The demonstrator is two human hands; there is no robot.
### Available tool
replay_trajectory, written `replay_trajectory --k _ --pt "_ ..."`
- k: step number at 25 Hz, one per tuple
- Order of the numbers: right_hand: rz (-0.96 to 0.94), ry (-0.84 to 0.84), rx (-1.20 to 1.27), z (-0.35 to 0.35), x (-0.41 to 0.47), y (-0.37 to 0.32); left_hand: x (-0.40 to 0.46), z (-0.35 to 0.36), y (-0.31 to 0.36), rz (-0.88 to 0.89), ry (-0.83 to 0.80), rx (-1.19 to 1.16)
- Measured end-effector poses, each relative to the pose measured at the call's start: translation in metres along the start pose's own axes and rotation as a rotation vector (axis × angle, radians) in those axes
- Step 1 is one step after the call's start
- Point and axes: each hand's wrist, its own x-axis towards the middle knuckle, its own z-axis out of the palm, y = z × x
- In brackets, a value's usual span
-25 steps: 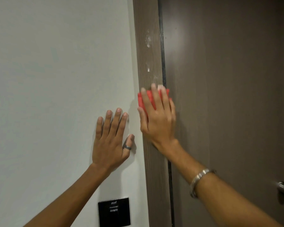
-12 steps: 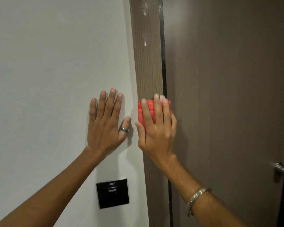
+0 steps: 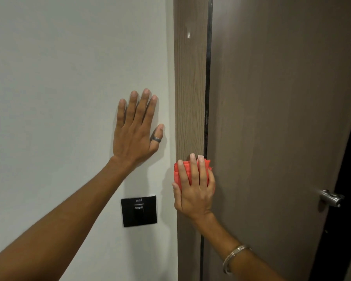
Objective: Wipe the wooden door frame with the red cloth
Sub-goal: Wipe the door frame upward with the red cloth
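Note:
A vertical wooden door frame (image 3: 189,94) with brown grain runs down the middle, with small white specks near its top. My right hand (image 3: 195,189) presses a folded red cloth (image 3: 177,171) flat against the frame, and my fingers cover most of the cloth. My left hand (image 3: 137,128) lies flat with spread fingers on the white wall (image 3: 59,78) just left of the frame, holding nothing. A ring sits on its thumb.
A brown door (image 3: 276,118) fills the right side, with a metal handle (image 3: 330,197) at its right edge. A black square wall panel (image 3: 138,211) sits on the wall below my left hand, left of the frame.
My right hand has slid the red cloth down the frame. The view has dropped, so the white specks now sit near the top edge. My left hand stays flat on the wall.

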Motion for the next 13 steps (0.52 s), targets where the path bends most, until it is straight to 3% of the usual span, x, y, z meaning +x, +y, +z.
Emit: replay_trajectory --k 7,13 --pt "-0.063 0.141 0.019 -0.038 0.181 0.0 0.002 0.0 -0.003 -0.004 -0.01 -0.005" --pt "-0.087 0.14 -0.001 -0.065 0.273 0.002 0.039 -0.009 -0.009 0.002 0.002 -0.052"
